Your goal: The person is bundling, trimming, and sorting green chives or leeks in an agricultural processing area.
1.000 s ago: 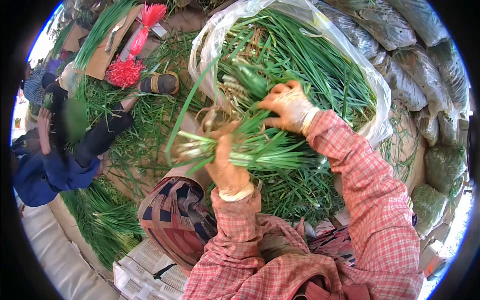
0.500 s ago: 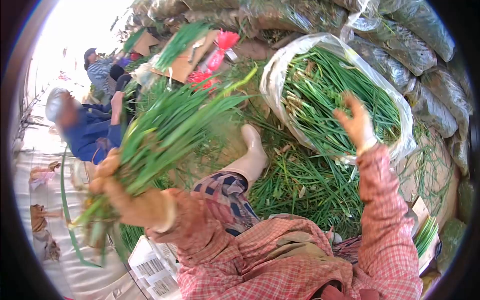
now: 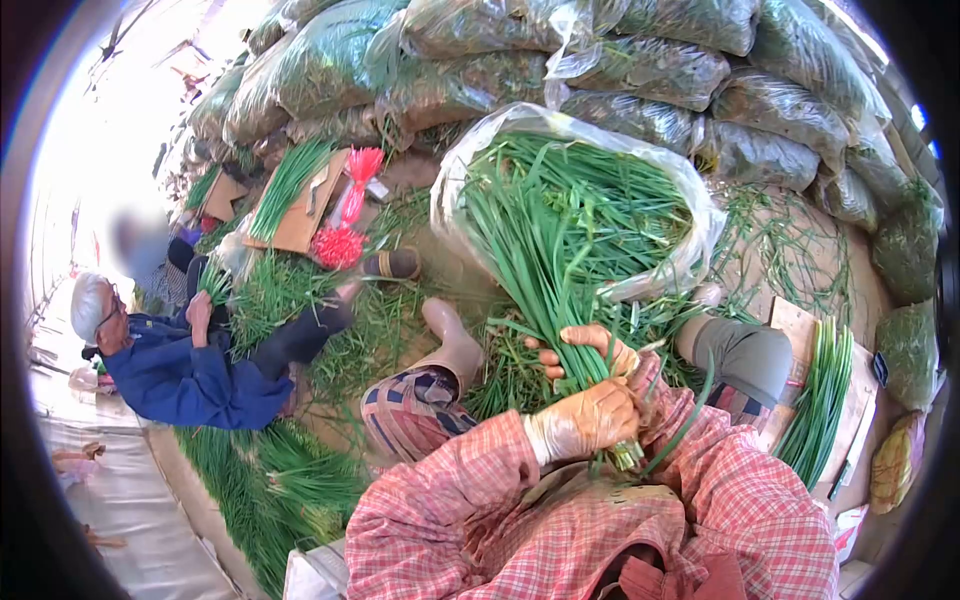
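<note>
Both my hands are closed on one bunch of long green chives [image 3: 530,265], held in front of my chest. Low on the bunch, near the pale cut ends [image 3: 626,456], my left hand [image 3: 588,416] grips the stems. My right hand [image 3: 597,352] wraps round the stalks just above it. Thin, stained gloves cover both hands. The leaves fan out away from me over a clear plastic bag [image 3: 700,240], which is open and full of more chives. One loose leaf curves beside my right sleeve.
A co-worker in blue [image 3: 190,385] sits at left, holding greens. Chives lie on a cardboard sheet [image 3: 300,215] beside red ties [image 3: 345,215]. Another bundle [image 3: 825,400] rests on a board at right. Stuffed bags [image 3: 650,70] are stacked behind; loose leaves litter the floor.
My left hand has brought the bunch from the far left to the middle. My right hand has left the bag and closed round the stalks. The view has turned.
</note>
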